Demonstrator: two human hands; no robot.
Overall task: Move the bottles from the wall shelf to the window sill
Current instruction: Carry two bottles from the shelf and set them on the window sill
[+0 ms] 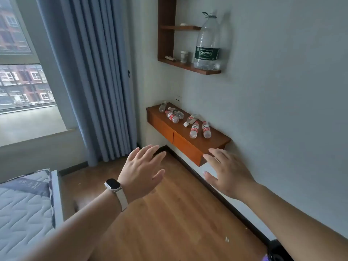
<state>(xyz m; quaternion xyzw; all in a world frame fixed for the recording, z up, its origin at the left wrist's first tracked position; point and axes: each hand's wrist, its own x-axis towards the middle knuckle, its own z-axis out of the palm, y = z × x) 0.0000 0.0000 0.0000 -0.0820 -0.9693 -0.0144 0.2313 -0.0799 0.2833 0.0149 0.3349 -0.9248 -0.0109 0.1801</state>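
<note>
Several small plastic bottles lie on a low brown wall shelf (216, 141) with drawers; two with red labels (194, 129) (206, 129) are nearest me. Higher up, a large clear water bottle (207, 44) with a green label stands on an upper wooden shelf (203, 71). The grey window sill (32, 125) stretches along the left under the window. My left hand (140, 172), with a watch on its wrist, and my right hand (226, 172) are both held out, fingers spread, holding nothing, short of the low shelf.
Blue-grey curtains (90, 81) hang between the sill and the shelves. A mattress corner (24, 200) sits at lower left. A small white cup (184, 56) stands on the upper shelf. Wooden floor (160, 223) runs beneath my arms.
</note>
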